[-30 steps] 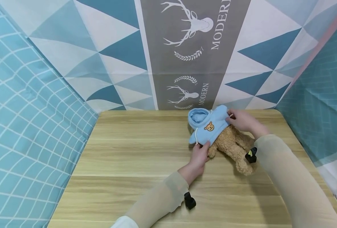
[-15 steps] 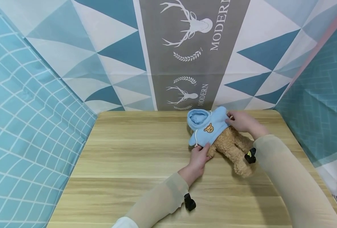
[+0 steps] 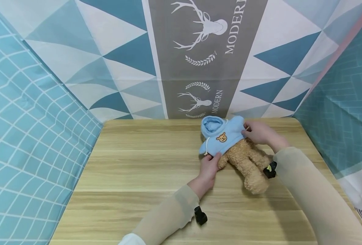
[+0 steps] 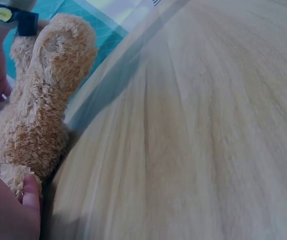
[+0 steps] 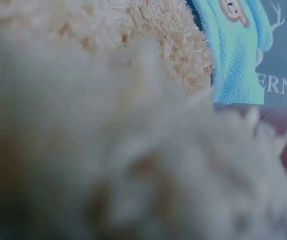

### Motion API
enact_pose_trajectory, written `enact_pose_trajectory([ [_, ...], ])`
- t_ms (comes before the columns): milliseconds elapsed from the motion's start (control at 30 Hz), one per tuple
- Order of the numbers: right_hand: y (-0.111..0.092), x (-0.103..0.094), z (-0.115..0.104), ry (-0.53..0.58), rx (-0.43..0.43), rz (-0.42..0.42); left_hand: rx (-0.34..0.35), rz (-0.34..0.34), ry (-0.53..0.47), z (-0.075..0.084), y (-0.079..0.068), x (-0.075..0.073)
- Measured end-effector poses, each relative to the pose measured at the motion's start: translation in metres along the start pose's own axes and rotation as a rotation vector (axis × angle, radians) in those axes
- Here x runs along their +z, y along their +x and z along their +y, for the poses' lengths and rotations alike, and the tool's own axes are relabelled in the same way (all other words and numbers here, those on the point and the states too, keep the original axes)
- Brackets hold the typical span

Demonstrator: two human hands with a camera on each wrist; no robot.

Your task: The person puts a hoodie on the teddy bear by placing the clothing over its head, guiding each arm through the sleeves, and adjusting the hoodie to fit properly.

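Observation:
A brown teddy bear lies on the table, its legs pointing to the near right. Over its upper body is a light blue hoodie with a bear-face patch; its head is hidden beneath the garment and the hood opening faces up. My left hand pinches the lower left side of the hoodie and the bear's arm, with a finger against the fluffy arm in the left wrist view. At the other side, my right hand pinches the hoodie's right sleeve area. Blurred fur fills much of the right wrist view.
The wooden table extends left and toward me. A patterned cloth hangs behind its far edge, with a blue checked cloth at the left and a teal one at the right. Black wrist cameras sit on both sleeves.
The bear and hoodie have turned slightly, the legs swinging toward me and left. My left hand has shifted a little left with them; my right hand keeps nearly the same place.

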State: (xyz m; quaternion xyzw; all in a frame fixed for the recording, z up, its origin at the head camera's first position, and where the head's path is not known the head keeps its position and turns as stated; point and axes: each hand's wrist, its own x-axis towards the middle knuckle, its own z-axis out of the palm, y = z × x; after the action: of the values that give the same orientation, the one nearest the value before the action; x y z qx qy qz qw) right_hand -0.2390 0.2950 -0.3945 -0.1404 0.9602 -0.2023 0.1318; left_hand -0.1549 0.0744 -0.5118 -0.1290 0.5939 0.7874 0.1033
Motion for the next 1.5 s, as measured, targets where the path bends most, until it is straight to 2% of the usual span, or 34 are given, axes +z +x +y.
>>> enact_pose_trajectory([
  [167, -0.007, 0.003, -0.009, 0.045, -0.023, -0.015, 0.024, 0.048, 0.065, 0.006, 0.002, -0.013],
  [367, -0.006, 0.007, -0.019, 0.067, -0.009, -0.006, 0.047, 0.065, 0.079, 0.012, 0.005, -0.022],
  [567, -0.008, 0.011, -0.025, 0.067, 0.010, -0.002, 0.037, 0.052, 0.087, 0.015, 0.007, -0.029],
  [767, -0.014, 0.018, -0.032, 0.128, 0.018, -0.009, 0.049, 0.037, 0.086, 0.022, 0.011, -0.042],
  [867, -0.016, 0.024, -0.035, 0.172, 0.024, -0.010, 0.033, 0.021, 0.078, 0.027, 0.013, -0.050],
  [933, -0.016, 0.029, -0.037, 0.199, 0.029, -0.008, 0.014, -0.002, 0.062, 0.029, 0.015, -0.057],
  [1100, -0.017, 0.052, -0.038, 0.248, 0.008, 0.070, -0.034, -0.055, 0.038, 0.034, 0.020, -0.076],
  [1367, -0.024, 0.093, -0.043, 0.550, 0.017, 0.139, -0.021, -0.058, 0.143, 0.049, 0.018, -0.107],
  [1500, -0.024, 0.114, -0.047, 0.635, 0.067, 0.156, -0.002, -0.053, 0.203, 0.057, 0.017, -0.123],
])
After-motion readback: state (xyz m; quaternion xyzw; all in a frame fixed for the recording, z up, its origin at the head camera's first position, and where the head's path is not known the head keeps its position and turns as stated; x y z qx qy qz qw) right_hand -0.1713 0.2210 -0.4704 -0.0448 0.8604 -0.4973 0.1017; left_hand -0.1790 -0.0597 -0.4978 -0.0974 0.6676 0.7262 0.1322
